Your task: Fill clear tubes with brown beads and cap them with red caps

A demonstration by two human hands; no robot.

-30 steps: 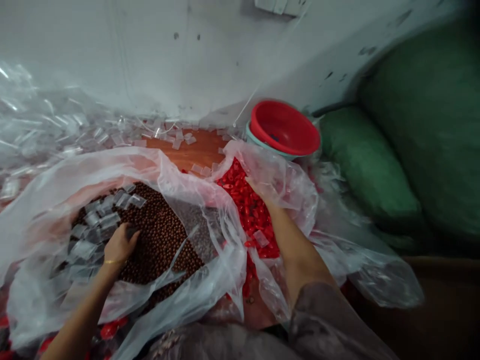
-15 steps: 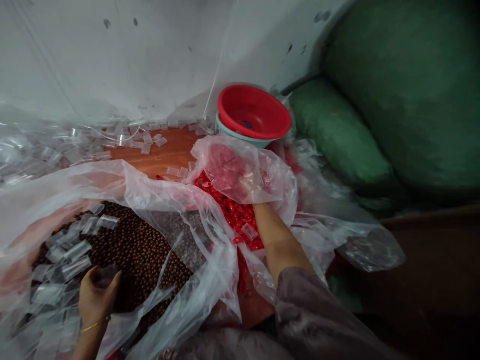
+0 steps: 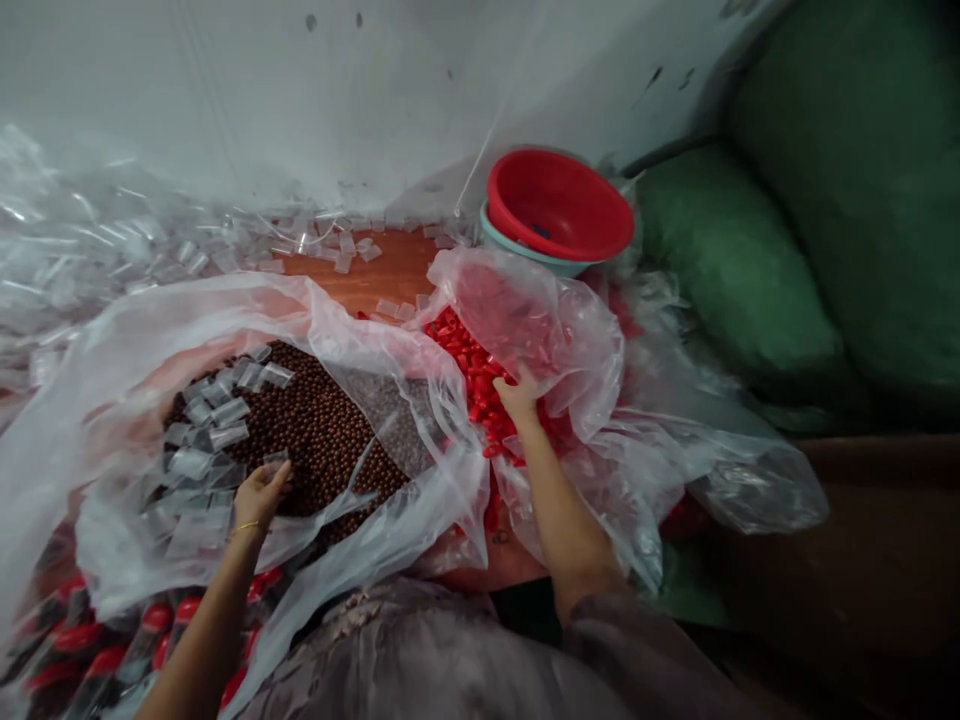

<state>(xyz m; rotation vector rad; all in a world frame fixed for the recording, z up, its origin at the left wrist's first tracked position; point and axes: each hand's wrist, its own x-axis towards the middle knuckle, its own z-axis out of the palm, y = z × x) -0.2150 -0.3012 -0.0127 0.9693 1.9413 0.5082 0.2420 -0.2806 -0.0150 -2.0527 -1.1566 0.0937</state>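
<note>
My left hand (image 3: 257,494) pinches a small clear plastic sleeve (image 3: 276,459) between thumb and fingers, just above a heap of brown beads (image 3: 322,420). Beside it on the beads lies a pile of similar clear sleeves (image 3: 191,462). My right hand (image 3: 517,398) rests over small glossy red plastic pieces (image 3: 480,370), at the edge of a crumpled clear plastic bag (image 3: 574,340). Its thumb and a finger show spread apart; the other fingers are hidden, and I see nothing held in them. Translucent sheeting (image 3: 442,440) separates the beads from the red pieces.
A red basin (image 3: 559,205) sits in a pale blue one (image 3: 491,230) by the wall. Many clear sleeves (image 3: 150,235) are heaped at the back left. Red-capped clear containers (image 3: 105,660) lie at lower left. Green sacks (image 3: 742,260) stand on the right.
My right hand has come out from under the plastic bag onto the red pieces. My left hand has lifted from the beads with a clear sleeve. The view has shifted, showing the red-capped containers.
</note>
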